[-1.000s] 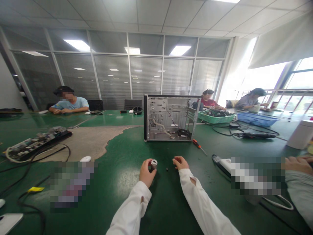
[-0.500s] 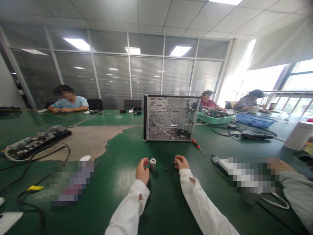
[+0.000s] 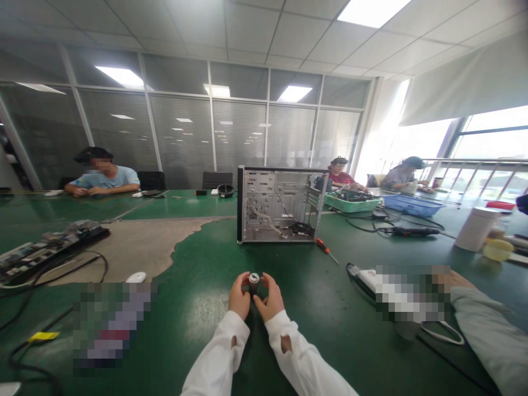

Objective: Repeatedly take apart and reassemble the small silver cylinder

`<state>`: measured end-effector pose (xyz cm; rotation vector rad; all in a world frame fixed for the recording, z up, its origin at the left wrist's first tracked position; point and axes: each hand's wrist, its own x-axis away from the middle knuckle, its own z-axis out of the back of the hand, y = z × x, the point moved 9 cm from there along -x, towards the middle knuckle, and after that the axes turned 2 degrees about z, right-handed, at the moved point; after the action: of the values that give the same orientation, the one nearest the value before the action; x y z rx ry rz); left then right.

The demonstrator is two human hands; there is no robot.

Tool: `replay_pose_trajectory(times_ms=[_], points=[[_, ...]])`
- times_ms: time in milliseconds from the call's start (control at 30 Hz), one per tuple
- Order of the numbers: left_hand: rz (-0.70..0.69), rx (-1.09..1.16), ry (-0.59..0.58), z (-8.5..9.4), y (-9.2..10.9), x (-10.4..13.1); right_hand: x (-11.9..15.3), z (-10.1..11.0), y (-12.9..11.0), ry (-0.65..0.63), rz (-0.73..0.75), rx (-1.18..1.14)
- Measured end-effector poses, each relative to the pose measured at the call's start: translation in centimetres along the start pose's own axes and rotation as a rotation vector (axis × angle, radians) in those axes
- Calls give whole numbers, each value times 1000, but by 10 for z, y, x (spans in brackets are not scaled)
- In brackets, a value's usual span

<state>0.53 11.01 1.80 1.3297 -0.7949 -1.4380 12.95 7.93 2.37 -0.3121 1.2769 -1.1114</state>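
Note:
A small silver metal cylinder (image 3: 254, 284) with a dark hollow in its top stands upright on the green table. My left hand (image 3: 240, 296) closes on its left side with curled fingers. From the right, my right hand (image 3: 270, 300) curls round it, with the thumb close to its lower part. Both hands have their wrists low over the tabletop. Beyond them stands an open computer case (image 3: 280, 206) with bare metal walls and loose cables inside. An orange-handled screwdriver (image 3: 323, 246) lies by its right front corner.
On the left lie a power strip (image 3: 53, 250) and black cables. A green basket (image 3: 352, 204) and a blue basket (image 3: 412, 205) stand at the back right. Another person's sleeve (image 3: 487, 324) reaches in from the right. Several people sit across the table.
My right hand has moved left to the cylinder, and both hands now surround it. A tiny dark piece that lay right of the cylinder is out of sight. The view has shifted slightly.

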Motion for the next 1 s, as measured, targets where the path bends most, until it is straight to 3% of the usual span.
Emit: replay_pose_trajectory(times_ms=[133,300,500,600,667,800,1000], points=[[-2,8,-21,-2,0,2,1,-5,-2,15,18,47],[58,109,-9,1,-3,6,3,3,-3,48,16,20],[146,179,-100,-2,-7,15,13,11,-15,-80,7,75],[153,195,-107,-1,-5,17,28,30,-20,-142,27,102],[170,199,-88,1,-6,16,39,57,-17,-140,30,156],[189,200,-64,1,-10,13,63,135,-1,-101,67,390],[204,217,-44,0,-16,8,93,282,54,235,-187,824]])
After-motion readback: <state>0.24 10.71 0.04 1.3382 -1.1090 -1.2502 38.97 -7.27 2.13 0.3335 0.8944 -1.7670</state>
